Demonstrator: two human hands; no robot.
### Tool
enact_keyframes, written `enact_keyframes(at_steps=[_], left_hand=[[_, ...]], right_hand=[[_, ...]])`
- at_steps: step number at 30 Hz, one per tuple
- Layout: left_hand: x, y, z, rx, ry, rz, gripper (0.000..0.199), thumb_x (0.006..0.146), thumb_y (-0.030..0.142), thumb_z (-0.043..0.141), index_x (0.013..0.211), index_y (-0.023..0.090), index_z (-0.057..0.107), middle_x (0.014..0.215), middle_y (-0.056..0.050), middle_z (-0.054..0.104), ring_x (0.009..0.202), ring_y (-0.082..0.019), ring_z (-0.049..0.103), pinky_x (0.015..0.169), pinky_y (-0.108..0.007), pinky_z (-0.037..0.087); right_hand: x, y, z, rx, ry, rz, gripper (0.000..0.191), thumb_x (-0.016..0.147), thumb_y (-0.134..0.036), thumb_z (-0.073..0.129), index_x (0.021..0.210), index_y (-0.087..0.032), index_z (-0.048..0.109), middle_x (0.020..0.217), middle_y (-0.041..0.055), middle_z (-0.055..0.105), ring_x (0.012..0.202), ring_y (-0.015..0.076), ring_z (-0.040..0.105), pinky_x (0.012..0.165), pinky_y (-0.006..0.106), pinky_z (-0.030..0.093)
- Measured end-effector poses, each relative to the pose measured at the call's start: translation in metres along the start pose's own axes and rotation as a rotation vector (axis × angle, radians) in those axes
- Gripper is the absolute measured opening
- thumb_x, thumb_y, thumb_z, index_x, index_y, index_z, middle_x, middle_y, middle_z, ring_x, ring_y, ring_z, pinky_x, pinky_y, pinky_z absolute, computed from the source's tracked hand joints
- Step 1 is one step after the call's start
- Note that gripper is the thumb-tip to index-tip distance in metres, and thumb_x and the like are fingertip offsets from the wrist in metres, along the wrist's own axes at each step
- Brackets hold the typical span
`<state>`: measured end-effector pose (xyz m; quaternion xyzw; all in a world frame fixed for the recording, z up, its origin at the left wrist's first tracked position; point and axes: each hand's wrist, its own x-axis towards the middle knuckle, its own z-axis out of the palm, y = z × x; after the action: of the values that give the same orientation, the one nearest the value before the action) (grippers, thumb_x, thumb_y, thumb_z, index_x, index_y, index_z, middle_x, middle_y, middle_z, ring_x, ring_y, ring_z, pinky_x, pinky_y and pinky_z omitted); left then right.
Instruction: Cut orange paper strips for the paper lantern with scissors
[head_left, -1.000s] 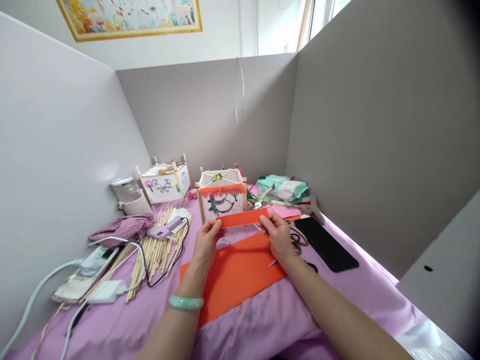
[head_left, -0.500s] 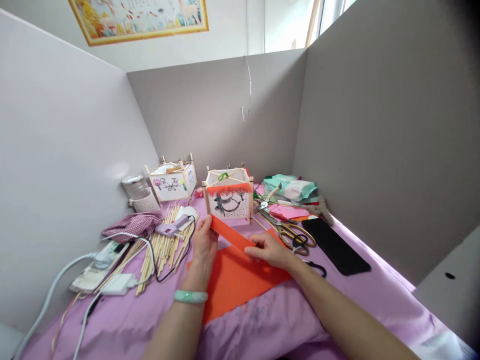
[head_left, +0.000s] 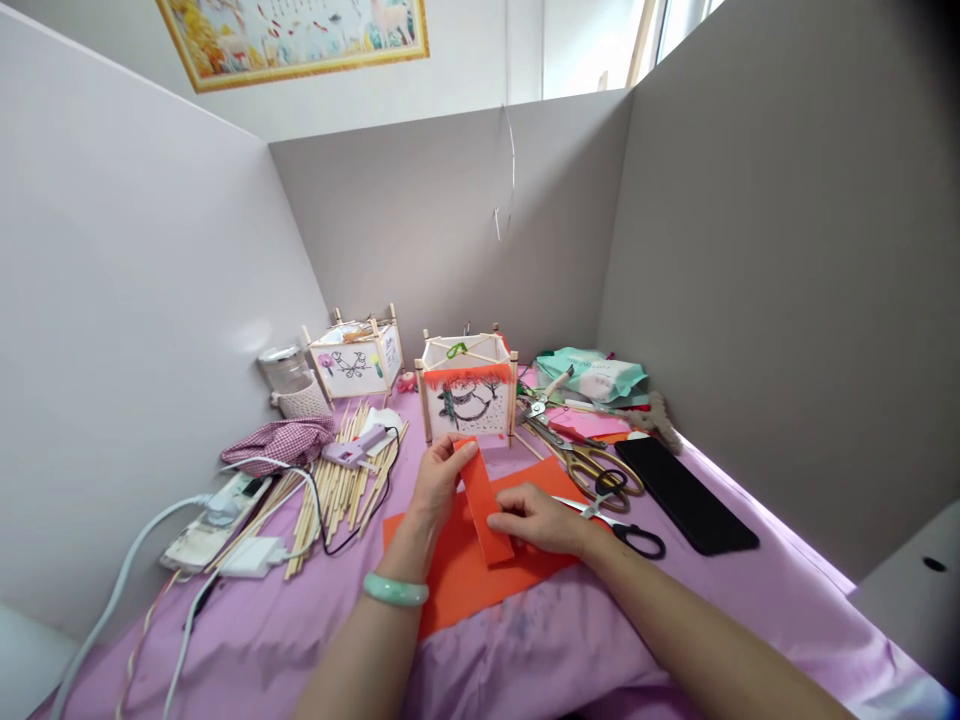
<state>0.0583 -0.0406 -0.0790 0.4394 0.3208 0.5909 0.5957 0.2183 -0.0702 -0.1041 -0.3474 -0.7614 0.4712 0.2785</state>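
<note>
Both grips pinch the orange strip [head_left: 481,495]: left hand [head_left: 439,478] at its far end, right hand [head_left: 536,518] on its right side, over the orange sheet [head_left: 457,590] near the counter's [head_left: 300,640] front edge. Hard squeezing could crease it. Black-handled scissors [head_left: 618,529] beside the right hand might block it.

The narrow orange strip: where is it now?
In the head view, the strip is below centre: the left hand holds its far end and the right hand touches its right edge, over the larger orange sheet.
</note>
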Motion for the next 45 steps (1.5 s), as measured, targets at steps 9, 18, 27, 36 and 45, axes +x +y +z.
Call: enact_keyframes(at_steps=[9,18,27,36,45], left_hand=[[0.002,-0.003,-0.005,0.007,0.051,-0.010,0.018,0.065,0.029,0.071,0.065,0.013,0.063,0.052,0.003,0.056,0.046,-0.007,0.048,0.049,-0.019,0.036],[0.006,-0.003,-0.008,-0.110,0.075,-0.164,0.031,0.069,0.039,0.069,0.083,0.011,0.066,0.067,-0.004,0.066,0.052,-0.011,0.056,0.052,-0.022,0.043],[0.005,0.002,-0.003,-0.319,0.063,-0.113,0.017,0.073,0.026,0.065,0.081,0.012,0.060,0.070,-0.006,0.065,0.058,-0.013,0.060,0.063,-0.028,0.049],[0.013,0.002,-0.016,-0.488,0.076,-0.061,0.005,0.079,0.019,0.056,0.077,0.014,0.055,0.056,0.004,0.050,0.046,-0.006,0.048,0.049,-0.019,0.041],[0.014,0.006,-0.021,-0.412,0.023,-0.260,0.008,0.080,0.019,0.054,0.074,0.014,0.052,0.053,0.004,0.046,0.041,-0.006,0.043,0.045,-0.019,0.040]], right_hand=[[0.000,0.002,0.001,-0.008,-0.011,-0.012,0.026,0.077,-0.023,0.053,0.055,-0.016,0.042,0.049,-0.0063,0.042,0.045,0.0054,0.042,0.042,0.016,0.028],[0.002,-0.001,0.002,0.103,0.009,-0.019,0.027,0.080,-0.028,0.051,0.057,-0.015,0.044,0.051,-0.0056,0.047,0.045,0.0055,0.043,0.045,0.017,0.030],[0.007,0.001,0.008,-0.088,0.112,-0.102,0.027,0.081,-0.027,0.049,0.057,-0.016,0.042,0.053,-0.0056,0.044,0.050,0.0062,0.038,0.047,0.018,0.026],[0.006,0.000,0.012,-0.469,0.182,-0.211,0.025,0.081,-0.023,0.048,0.057,-0.016,0.042,0.053,-0.0050,0.041,0.051,0.0066,0.035,0.049,0.021,0.022],[-0.072,-0.010,-0.044,-0.813,0.479,0.144,0.019,0.086,-0.027,0.044,0.077,-0.018,0.058,0.079,0.0042,0.061,0.072,0.0155,0.054,0.062,0.025,0.032]])
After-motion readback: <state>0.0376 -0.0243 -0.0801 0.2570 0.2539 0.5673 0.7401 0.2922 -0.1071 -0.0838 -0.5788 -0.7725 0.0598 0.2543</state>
